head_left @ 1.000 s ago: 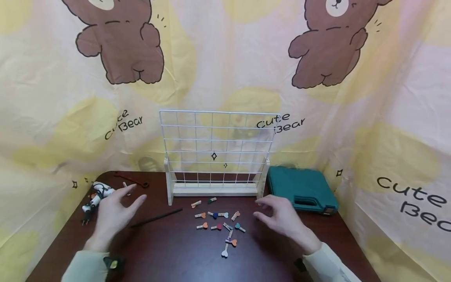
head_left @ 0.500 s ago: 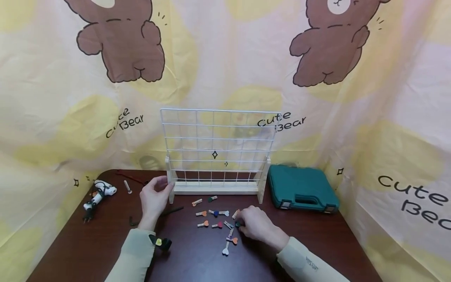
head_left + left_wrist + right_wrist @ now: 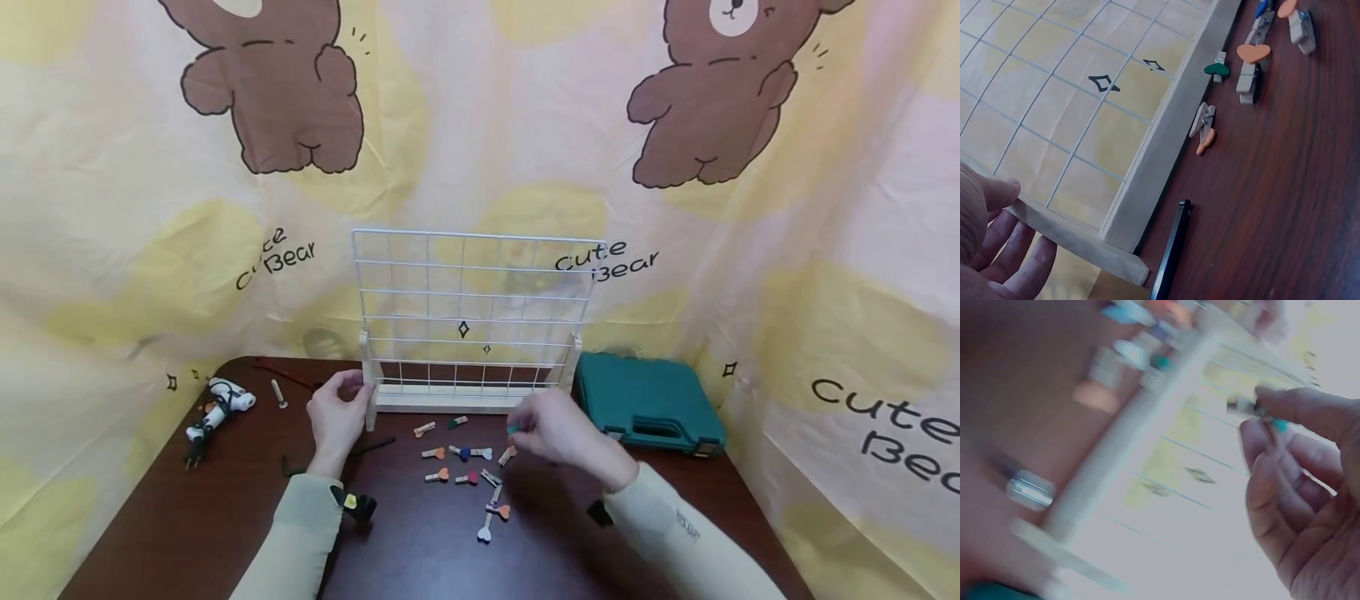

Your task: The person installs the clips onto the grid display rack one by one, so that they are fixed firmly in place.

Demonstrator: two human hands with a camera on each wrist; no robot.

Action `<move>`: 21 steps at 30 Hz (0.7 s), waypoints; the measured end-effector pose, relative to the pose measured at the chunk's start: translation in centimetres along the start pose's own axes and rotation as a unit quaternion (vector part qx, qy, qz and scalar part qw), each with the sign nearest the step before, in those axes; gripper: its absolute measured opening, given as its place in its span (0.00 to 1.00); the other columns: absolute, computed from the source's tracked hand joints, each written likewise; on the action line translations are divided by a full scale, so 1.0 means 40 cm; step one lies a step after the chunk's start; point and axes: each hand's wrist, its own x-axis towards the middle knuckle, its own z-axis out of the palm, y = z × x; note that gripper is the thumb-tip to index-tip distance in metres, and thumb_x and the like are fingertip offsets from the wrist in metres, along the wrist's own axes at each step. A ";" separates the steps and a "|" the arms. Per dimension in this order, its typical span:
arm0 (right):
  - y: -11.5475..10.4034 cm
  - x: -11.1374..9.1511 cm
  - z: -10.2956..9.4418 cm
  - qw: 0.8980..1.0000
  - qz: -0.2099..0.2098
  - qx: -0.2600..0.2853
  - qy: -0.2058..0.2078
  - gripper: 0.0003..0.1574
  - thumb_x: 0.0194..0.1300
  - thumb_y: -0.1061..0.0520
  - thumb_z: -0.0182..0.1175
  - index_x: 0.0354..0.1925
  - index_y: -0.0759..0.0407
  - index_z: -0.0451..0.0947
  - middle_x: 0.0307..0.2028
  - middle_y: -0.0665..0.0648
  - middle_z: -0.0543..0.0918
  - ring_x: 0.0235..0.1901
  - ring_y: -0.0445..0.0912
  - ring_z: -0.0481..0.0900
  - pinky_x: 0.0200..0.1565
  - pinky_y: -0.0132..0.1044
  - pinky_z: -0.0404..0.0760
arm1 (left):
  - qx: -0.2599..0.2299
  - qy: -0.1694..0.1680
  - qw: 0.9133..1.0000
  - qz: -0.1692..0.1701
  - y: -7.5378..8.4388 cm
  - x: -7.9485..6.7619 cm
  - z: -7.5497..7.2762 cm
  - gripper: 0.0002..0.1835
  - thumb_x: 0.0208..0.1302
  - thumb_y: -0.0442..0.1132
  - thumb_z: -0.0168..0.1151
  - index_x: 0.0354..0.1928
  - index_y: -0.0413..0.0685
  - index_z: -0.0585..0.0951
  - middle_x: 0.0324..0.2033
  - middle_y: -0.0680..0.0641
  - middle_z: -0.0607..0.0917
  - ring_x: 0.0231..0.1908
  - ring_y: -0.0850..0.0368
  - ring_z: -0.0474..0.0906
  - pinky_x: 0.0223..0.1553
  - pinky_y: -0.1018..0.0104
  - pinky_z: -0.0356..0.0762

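My left hand [image 3: 335,421] grips the left wooden side post [image 3: 1085,247] of the wire grid rack [image 3: 442,402]. In the left wrist view the thumb lies on one side of that post and the fingers on the other. My right hand [image 3: 562,432] is raised before the rack's lower right part, apart from it. Between thumb and fingers it pinches a small clothespin with a teal heart [image 3: 1280,425]. Several more heart clothespins lie loose on the table, among them a white one [image 3: 484,533], a red one [image 3: 471,477] and a dark green one [image 3: 1217,70].
A closed teal carrying case [image 3: 652,396] stands right of the rack. At the far left lie a white corded tool [image 3: 225,408] and a bolt [image 3: 279,394]. A dark rod [image 3: 1172,250] lies by the left forearm. Patterned cloth [image 3: 480,100] hangs behind the table.
My left hand has moved right to the rack's side post and taken hold of it. The right hand has reached down, picked the teal-heart clothespin off the table and lifted it toward the rack.
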 end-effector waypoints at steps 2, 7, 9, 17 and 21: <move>-0.027 0.045 -0.064 1.000 -0.003 0.024 0.017 0.02 0.63 0.57 0.77 0.34 0.51 0.91 0.27 0.42 0.89 0.26 0.33 0.82 0.31 0.30 0.82 | -0.008 0.003 1.000 0.000 0.003 -0.001 0.000 0.11 0.64 0.41 0.78 0.47 0.49 0.91 0.39 0.48 0.93 0.39 0.53 0.88 0.39 0.69 0.76; -0.114 0.185 -0.210 0.994 -0.020 0.092 0.055 0.11 0.70 0.57 0.71 0.47 0.62 0.91 0.39 0.53 0.93 0.36 0.42 0.91 0.37 0.33 0.87 | -0.019 0.017 1.000 0.001 -0.001 -0.005 0.005 0.11 0.63 0.40 0.78 0.46 0.48 0.91 0.38 0.47 0.93 0.38 0.53 0.88 0.37 0.74 0.74; -0.149 0.254 -0.252 0.991 -0.046 0.096 0.076 0.11 0.72 0.58 0.69 0.49 0.62 0.90 0.39 0.54 0.93 0.36 0.42 0.91 0.37 0.33 0.87 | -0.020 0.025 0.999 -0.003 -0.005 -0.006 0.006 0.10 0.63 0.39 0.78 0.45 0.48 0.91 0.38 0.47 0.93 0.37 0.53 0.88 0.36 0.75 0.74; -0.289 0.514 -0.361 0.982 -0.099 0.100 0.127 0.08 0.74 0.57 0.68 0.44 0.57 0.92 0.38 0.53 0.93 0.32 0.39 0.87 0.38 0.33 0.82 | -0.013 0.048 0.999 -0.009 -0.009 -0.009 0.013 0.10 0.62 0.41 0.80 0.44 0.50 0.92 0.36 0.48 0.93 0.36 0.55 0.87 0.38 0.71 0.73; -0.341 0.605 -0.376 0.985 -0.090 0.072 0.131 0.08 0.73 0.55 0.69 0.38 0.55 0.93 0.34 0.50 0.92 0.30 0.36 0.86 0.38 0.30 0.80 | -0.006 0.048 0.999 0.000 -0.009 -0.010 0.012 0.09 0.62 0.40 0.80 0.43 0.50 0.92 0.36 0.49 0.93 0.36 0.54 0.87 0.37 0.71 0.74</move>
